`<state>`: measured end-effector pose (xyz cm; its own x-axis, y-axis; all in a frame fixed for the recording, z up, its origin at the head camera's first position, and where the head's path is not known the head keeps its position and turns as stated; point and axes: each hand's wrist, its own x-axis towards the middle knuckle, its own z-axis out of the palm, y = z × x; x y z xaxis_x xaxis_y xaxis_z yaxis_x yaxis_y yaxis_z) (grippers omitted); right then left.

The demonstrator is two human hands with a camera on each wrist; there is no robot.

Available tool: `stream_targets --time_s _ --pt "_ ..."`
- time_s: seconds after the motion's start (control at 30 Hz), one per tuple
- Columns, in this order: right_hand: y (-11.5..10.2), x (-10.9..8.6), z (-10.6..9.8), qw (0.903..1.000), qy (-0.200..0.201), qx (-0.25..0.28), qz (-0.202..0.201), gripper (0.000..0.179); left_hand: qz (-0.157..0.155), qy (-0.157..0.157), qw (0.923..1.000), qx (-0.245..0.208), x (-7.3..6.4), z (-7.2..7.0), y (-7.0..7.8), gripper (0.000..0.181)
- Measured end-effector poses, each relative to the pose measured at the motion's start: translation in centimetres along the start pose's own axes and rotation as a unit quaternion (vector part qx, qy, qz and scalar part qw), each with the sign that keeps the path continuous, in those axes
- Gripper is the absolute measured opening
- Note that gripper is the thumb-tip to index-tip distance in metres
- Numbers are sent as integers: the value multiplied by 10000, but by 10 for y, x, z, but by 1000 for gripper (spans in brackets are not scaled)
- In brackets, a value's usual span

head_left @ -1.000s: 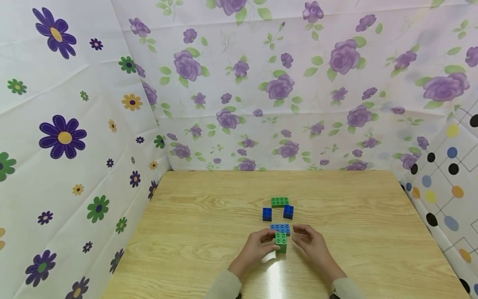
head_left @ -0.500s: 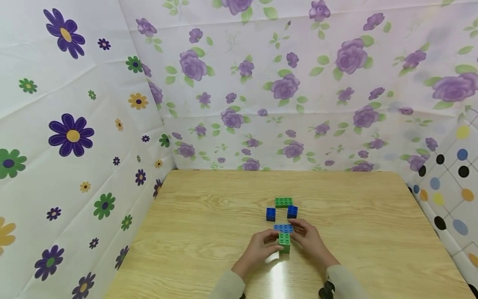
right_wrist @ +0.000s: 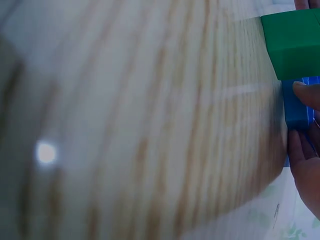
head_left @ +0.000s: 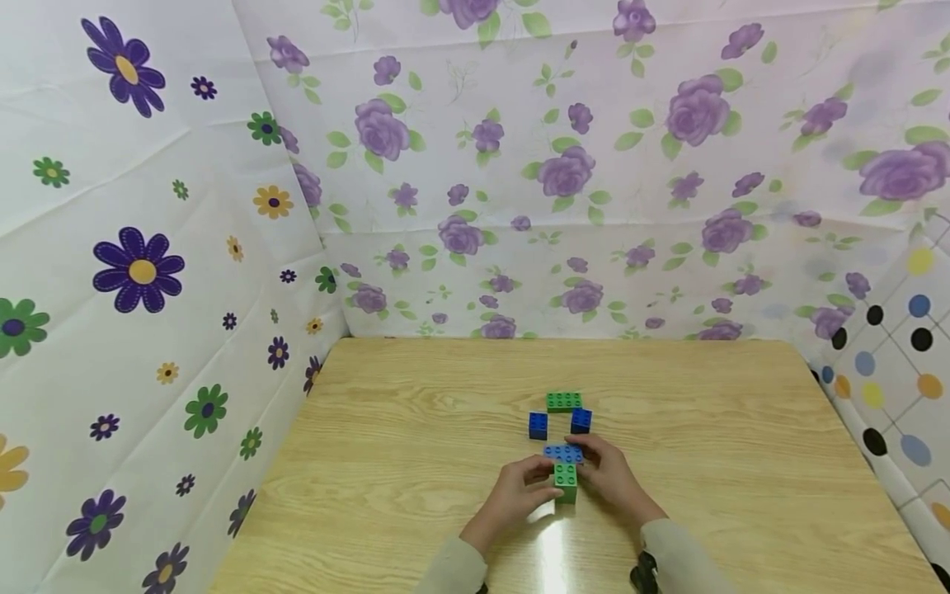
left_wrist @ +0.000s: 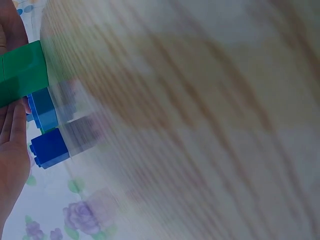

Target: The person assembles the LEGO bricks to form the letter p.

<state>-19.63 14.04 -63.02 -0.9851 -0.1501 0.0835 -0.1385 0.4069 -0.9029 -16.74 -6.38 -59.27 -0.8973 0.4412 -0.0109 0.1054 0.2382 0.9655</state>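
Observation:
A tall green building block (head_left: 566, 487) with studs on top stands near the front middle of the table. My left hand (head_left: 515, 493) holds it from the left, thumb at its near side. Just behind it lies a light blue brick (head_left: 562, 453), longer and lower. My right hand (head_left: 612, 477) pinches that brick's right end. In the right wrist view, the thumb and fingers sit on either side of the blue brick (right_wrist: 295, 110), close beside the green block (right_wrist: 295, 47). Part of the light blue brick is hidden behind the green block.
Farther back stand two dark blue bricks, a left one (head_left: 538, 426) and a right one (head_left: 581, 421). Behind them lies a flat green brick (head_left: 564, 402). The wooden table (head_left: 416, 412) ends at flowered cloth walls (head_left: 460, 165) at the back and sides.
My right hand has moved left from beside the bricks and taken hold of the light blue brick's right end. The left hand keeps its hold on the green block. The head view has shifted slightly.

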Motion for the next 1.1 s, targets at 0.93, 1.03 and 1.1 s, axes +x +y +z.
stream_targets --time_s 0.93,1.03,1.1 --pt "-8 -6 -13 9991 25 -148 -408 36 41 22 10000 22 -2 1 3 32" --pt "-8 -6 -17 9992 5 -161 -363 33 32 44 10000 45 -2 1 3 32" --pt "-8 -7 -19 9993 -14 -185 -334 31 37 56 10000 36 -2 1 3 33"
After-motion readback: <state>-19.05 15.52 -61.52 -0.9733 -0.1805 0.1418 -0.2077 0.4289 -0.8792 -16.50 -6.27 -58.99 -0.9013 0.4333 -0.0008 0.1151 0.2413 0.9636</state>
